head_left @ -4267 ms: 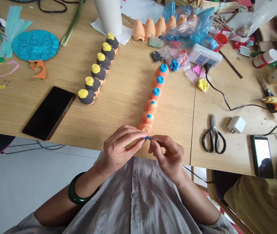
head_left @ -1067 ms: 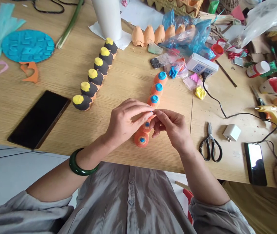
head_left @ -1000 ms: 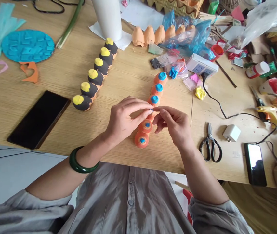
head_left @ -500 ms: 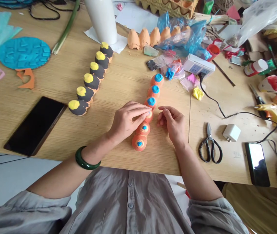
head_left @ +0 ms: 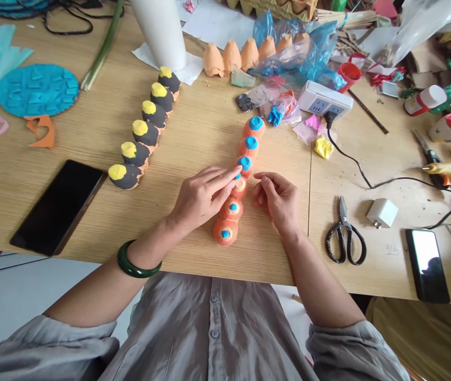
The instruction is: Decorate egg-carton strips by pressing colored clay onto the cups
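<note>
A strip of orange-painted egg-carton cups (head_left: 225, 233) runs up the middle of the table. The far cups have broad blue clay caps (head_left: 251, 143); the two nearest carry small blue dabs on pale tips. My left hand (head_left: 201, 196) is over the strip from the left, pinching a small bit of blue clay (head_left: 237, 176) between thumb and fingertips, just above a bare-tipped cup. To the right of the strip, my right hand (head_left: 279, 201) is curled, thumb against the index finger; whether something is in it is hidden. A green bangle (head_left: 138, 260) rings my left wrist.
Black cups with yellow tops (head_left: 146, 132) and a large phone (head_left: 59, 206) lie left. Scissors (head_left: 343, 233), a white charger (head_left: 382, 212) and another phone (head_left: 427, 264) lie right. Behind are a power strip (head_left: 324, 99), clay packets and plain orange cups (head_left: 231, 55).
My left hand has shifted slightly left, and the blue clay at its fingertips and the pale cup tip now show. My right hand stays nearly still. The view has shifted slightly.
</note>
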Tool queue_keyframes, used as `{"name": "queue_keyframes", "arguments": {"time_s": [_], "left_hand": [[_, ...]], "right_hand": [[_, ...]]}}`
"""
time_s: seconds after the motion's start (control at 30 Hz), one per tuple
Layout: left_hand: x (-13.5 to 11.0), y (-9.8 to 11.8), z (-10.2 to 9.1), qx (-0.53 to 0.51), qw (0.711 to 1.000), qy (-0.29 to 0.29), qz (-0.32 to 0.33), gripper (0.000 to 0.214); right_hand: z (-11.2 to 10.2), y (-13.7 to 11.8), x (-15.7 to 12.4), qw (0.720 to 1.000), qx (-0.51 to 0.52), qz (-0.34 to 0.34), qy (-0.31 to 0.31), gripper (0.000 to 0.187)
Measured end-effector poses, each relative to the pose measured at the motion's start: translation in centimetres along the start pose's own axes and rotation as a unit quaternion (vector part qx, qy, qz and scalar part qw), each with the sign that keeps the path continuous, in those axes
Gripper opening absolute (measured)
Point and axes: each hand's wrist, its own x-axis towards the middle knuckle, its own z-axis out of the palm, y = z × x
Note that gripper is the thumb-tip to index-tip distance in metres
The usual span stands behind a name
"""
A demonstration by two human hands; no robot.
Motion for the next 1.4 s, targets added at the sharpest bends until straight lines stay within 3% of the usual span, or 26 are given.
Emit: {"name": "queue_keyframes", "arguments": {"time_s": [0.07,0.23,0.4,0.53,0.7,0.87,0.97,1.1,1.17,1.23,1.3,1.4], "left_hand": [[-0.1,0.3,-0.8,-0.002,1.0,0.013,0.0,0.026],[-0.9,0.8,-2.2,-0.047,0.998,-0.034,0.03,0.013],[-1.4,1.3,-2.2,-0.107,0.991,0.005,-0.077,0.016],[-1.2,2.3,-2.2,-0.241,0.945,0.02,-0.219,0.019],[-1.0,3.0,-2.2,-0.381,0.853,0.02,-0.357,0.026],[-0.6,3.8,-2.2,-0.397,0.836,-0.008,-0.379,0.034],[-0.5,4.3,-2.2,-0.413,0.829,-0.016,-0.376,0.035],[-0.4,4.4,-2.2,-0.442,0.817,-0.046,-0.368,0.034],[-0.3,4.3,-2.4,-0.423,0.829,-0.059,-0.359,0.035],[-0.1,4.2,-2.7,-0.371,0.865,-0.046,-0.334,0.036],[-0.1,4.0,-3.0,-0.291,0.915,-0.024,-0.278,0.034],[-0.4,3.2,-3.2,-0.156,0.975,-0.036,-0.154,0.021]], "right_hand": [[0.0,0.0,0.0,1.0,-0.004,-0.002,-0.002,0.036],[-0.1,0.0,0.1,1.0,-0.015,-0.006,-0.01,0.037],[0.0,0.0,0.0,1.0,-0.012,-0.013,-0.011,0.036],[0.2,-0.1,-0.7,0.997,-0.015,-0.07,-0.011,0.032],[0.5,-1.1,-1.8,0.962,-0.117,-0.243,-0.041,0.022],[1.3,-1.9,-2.3,0.908,-0.156,-0.375,-0.099,0.03],[1.6,-1.8,-2.3,0.896,-0.166,-0.404,-0.087,0.035],[1.6,-1.9,-2.3,0.885,-0.239,-0.395,-0.056,0.022],[1.6,-2.1,-2.5,0.9,-0.232,-0.365,-0.046,0.013],[1.5,-2.3,-2.6,0.927,-0.182,-0.328,-0.03,0.008],[1.5,-2.3,-2.5,0.957,-0.115,-0.268,-0.008,0.007],[1.4,-1.9,-1.9,0.989,-0.031,-0.147,0.014,0.021]]}}
